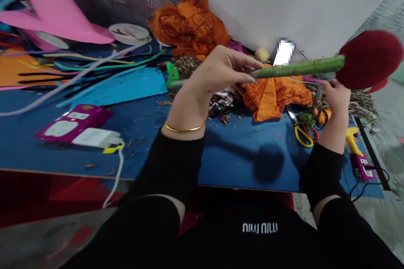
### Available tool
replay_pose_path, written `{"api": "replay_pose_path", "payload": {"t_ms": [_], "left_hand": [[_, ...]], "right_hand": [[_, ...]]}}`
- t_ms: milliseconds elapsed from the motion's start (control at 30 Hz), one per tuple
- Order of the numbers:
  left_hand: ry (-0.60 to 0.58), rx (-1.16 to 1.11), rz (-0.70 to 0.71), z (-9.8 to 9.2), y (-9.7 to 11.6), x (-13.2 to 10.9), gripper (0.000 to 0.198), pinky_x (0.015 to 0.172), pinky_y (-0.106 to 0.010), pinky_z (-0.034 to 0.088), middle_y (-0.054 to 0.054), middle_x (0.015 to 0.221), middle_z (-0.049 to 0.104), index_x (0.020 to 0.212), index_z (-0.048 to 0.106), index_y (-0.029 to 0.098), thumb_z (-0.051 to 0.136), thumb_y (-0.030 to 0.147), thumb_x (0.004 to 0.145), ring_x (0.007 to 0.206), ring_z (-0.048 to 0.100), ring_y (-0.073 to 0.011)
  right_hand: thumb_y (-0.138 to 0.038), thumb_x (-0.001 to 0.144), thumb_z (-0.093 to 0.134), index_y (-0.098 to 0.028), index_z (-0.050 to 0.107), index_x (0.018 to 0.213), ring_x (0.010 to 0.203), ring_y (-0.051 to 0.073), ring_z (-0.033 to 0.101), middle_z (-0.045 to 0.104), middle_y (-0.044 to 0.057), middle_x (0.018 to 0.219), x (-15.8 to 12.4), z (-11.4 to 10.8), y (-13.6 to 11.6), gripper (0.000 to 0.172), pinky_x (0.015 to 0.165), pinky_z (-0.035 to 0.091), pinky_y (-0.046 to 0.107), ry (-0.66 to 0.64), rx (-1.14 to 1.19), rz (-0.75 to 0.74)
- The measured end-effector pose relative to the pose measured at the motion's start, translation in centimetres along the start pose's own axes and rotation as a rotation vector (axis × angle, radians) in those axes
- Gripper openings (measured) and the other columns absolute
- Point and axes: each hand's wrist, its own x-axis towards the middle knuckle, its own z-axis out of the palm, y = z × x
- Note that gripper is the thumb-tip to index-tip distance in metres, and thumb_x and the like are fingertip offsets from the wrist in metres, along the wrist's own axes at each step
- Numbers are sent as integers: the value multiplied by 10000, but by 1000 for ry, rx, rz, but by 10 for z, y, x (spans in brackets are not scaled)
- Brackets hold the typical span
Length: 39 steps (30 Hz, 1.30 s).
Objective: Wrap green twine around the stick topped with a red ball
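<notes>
My left hand (221,71) is closed on a green wrapped stem (299,67) that runs to the right and ends in a dark red fuzzy ball (368,56). The stem is held level above the blue table (189,151). My right hand (336,94) is lower, under the red ball, with its fingers curled; what they hold, if anything, is hidden. A gold bangle (184,128) circles my left wrist.
Orange fabric (189,23) lies behind and another orange piece (273,94) lies under the stem. Yellow-handled scissors (303,134), a yellow glue gun (353,138), a magenta power strip (74,122), coloured foam strips (94,65), pink sheets (50,12) and dried twigs (362,103) crowd the table.
</notes>
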Motion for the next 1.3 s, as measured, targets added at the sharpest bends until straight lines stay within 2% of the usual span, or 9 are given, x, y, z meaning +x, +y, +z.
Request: {"api": "replay_pose_path", "payload": {"t_ms": [133, 300, 400, 567, 700, 767, 1000, 1167, 1300], "left_hand": [[-7, -51, 2, 26, 4, 0, 332, 623, -287, 556, -32, 790, 769, 1042, 833, 196, 774, 179, 715, 701, 673, -153], [14, -76, 14, 38, 5, -3, 331, 672, -311, 597, -49, 834, 784, 1065, 830, 169, 757, 167, 742, 776, 721, -179], [46, -9, 19, 36, 0, -1, 332, 642, -327, 594, -38, 777, 757, 1118, 827, 182, 779, 214, 792, 744, 723, -188], [93, 40, -21, 32, -5, 4, 390, 608, -361, 588, -41, 732, 730, 1242, 796, 206, 774, 255, 856, 707, 730, -212], [102, 56, -13, 35, -3, 4, 364, 606, -357, 596, -45, 730, 739, 1216, 802, 200, 774, 307, 869, 677, 726, -202], [91, 35, -6, 38, -1, 3, 344, 625, -353, 605, -42, 738, 750, 1187, 811, 196, 770, 298, 861, 677, 725, -192], [67, -91, -34, 37, -1, 3, 356, 582, -310, 567, -29, 728, 748, 1175, 814, 185, 788, 222, 822, 613, 684, -155], [76, -202, -68, 36, -4, 5, 377, 490, -230, 470, 5, 666, 711, 1157, 806, 180, 800, 176, 780, 530, 616, -109], [86, -230, -60, 45, -6, 6, 273, 558, -229, 509, 15, 651, 698, 1046, 810, 164, 796, 130, 776, 580, 644, -110]], "right_hand": [[-386, 853, 754, -231, 700, 769, 927, 224, 628, 714, 62, 855, -14, 26, -34, 184, 1002, 470, 414, 94, -85, -54], [-610, 943, 641, -272, 753, 989, 966, 208, 706, 739, 16, 938, -47, 72, -93, 359, 999, 574, 433, -192, 335, -240], [-687, 902, 676, -280, 728, 940, 867, 183, 714, 696, -10, 820, -61, 80, -114, 412, 907, 604, 398, -258, 441, -262], [-618, 960, 649, -245, 656, 725, 564, 117, 581, 561, -46, 606, -65, 66, -118, 441, 640, 525, 310, -312, 316, -272], [-595, 939, 680, -280, 687, 933, 884, 171, 714, 724, 7, 931, -63, 79, -114, 314, 887, 593, 377, -166, 394, -314], [-630, 873, 744, -306, 679, 1063, 1059, 202, 718, 740, 24, 1099, -64, 92, -113, 381, 1004, 583, 418, -169, 447, -325], [-634, 932, 684, -249, 637, 748, 608, 138, 586, 599, -41, 649, -69, 89, -116, 430, 624, 504, 320, -316, 384, -295], [-561, 995, 626, -238, 666, 744, 849, 167, 658, 669, 1, 813, -77, 74, -128, 410, 857, 572, 386, -107, 226, -471], [-520, 1046, 542, -253, 655, 787, 1088, 212, 713, 718, 30, 1013, -85, 85, -132, 389, 1034, 584, 481, 20, 381, -580]]}}
